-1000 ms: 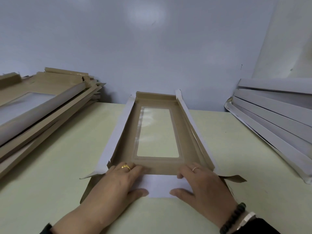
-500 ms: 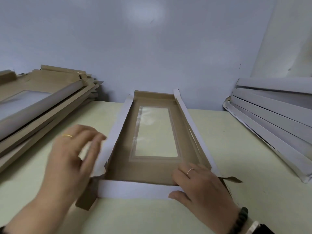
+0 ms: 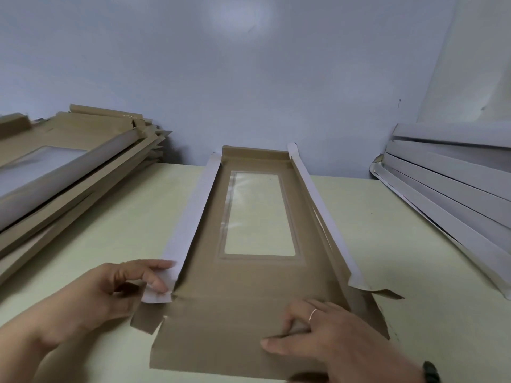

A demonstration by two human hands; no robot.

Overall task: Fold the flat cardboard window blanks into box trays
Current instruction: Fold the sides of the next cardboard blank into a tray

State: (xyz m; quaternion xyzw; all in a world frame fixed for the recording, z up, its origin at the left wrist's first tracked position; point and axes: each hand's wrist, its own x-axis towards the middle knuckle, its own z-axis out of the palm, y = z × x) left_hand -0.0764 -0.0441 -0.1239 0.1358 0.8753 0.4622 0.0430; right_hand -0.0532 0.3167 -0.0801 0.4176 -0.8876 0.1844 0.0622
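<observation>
— On the pale table [image 3: 116, 230] right in front of you, what does the blank look like?

— Your cardboard window blank [image 3: 249, 308] lies lengthwise, running away from you toward the wall [image 3: 249, 78]. Its brown inner face is up, and a clear rectangular window [image 3: 258, 214] sits in the far half of the base. Both long side walls [image 3: 320, 214] stand up, showing white outsides, and the far end wall is raised too. The near end flap [image 3: 210, 346] lies flat toward you, brown side up, with a small corner tab sticking out at its left.

— And your hands?

— Your left hand [image 3: 110, 294] pinches the near end of the left wall, fingertips [image 3: 156, 283] curled over its white edge. Your right hand [image 3: 326, 335] rests on the right part of the near flap, fingers bent and pressing down on the card; a thin ring shows on one finger and a dark bracelet at the wrist. Whether the thumb goes under the flap, you cannot tell.

— What holds what around you?

— At your left, a stack of brown cardboard pieces [image 3: 69, 172] is piled up, the top one showing its own window. At your right, a stack of white-faced pieces [image 3: 448, 183] leans near the wall. The blank lies between both stacks, apart from each.
</observation>
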